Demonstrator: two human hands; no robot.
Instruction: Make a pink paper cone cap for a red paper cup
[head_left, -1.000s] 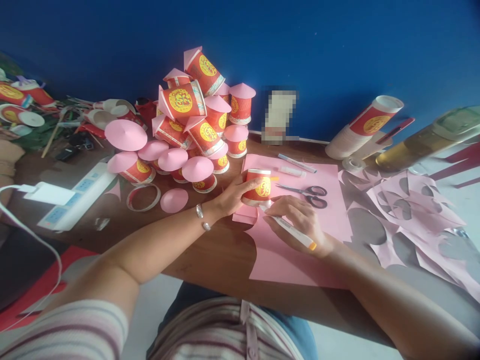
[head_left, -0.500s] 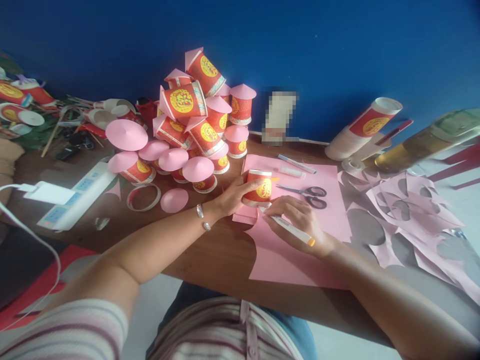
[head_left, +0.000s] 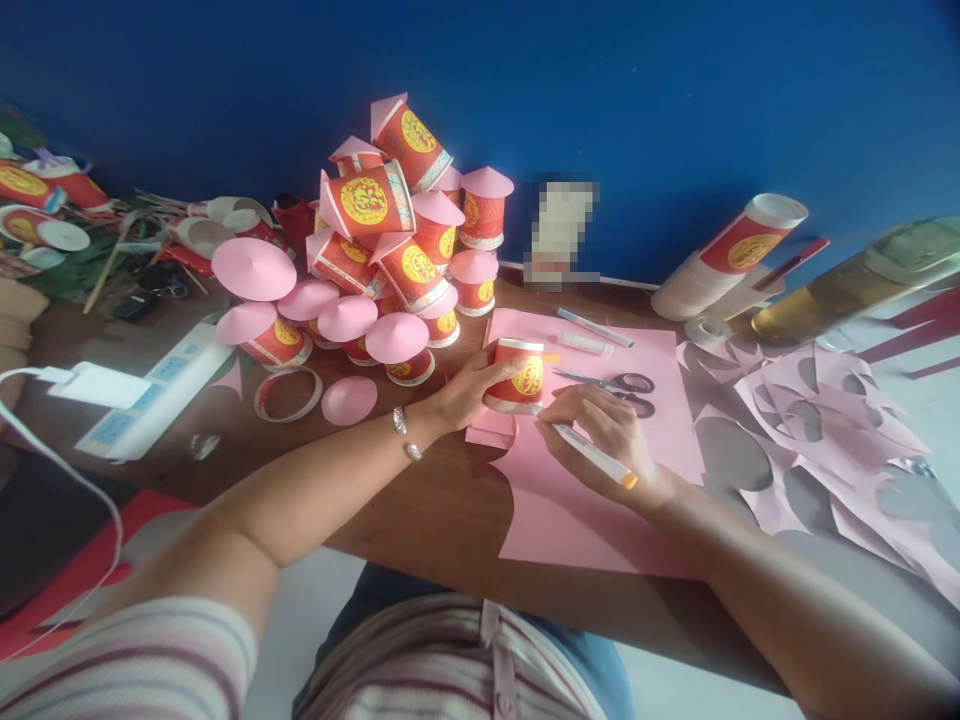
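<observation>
My left hand (head_left: 471,392) is wrapped round a red paper cup (head_left: 517,374) with a gold emblem and a white band at its lower edge. In my right hand (head_left: 596,430) is a white marker pen (head_left: 596,455) with an orange end, its tip side pointing at the cup's lower edge. Whether the tip touches the cup I cannot tell. Both hands are above pink paper sheets (head_left: 585,520). Scissors (head_left: 607,382) lie on the paper just beyond my right hand, partly hidden by it. A blue-white pen (head_left: 595,327) and a white tube (head_left: 586,344) lie farther back.
Left of centre, red cups with pink cone tops (head_left: 416,262) are piled up. A roll of tape (head_left: 287,395), a pink disc (head_left: 349,400) and a power strip (head_left: 150,395) lie at left. Cut pink scraps (head_left: 832,420), stacked cups (head_left: 727,255) and a bottle (head_left: 855,280) are at right.
My right hand has shifted slightly right with the marker pen, away from the cup. My left hand and the cup have stayed in place.
</observation>
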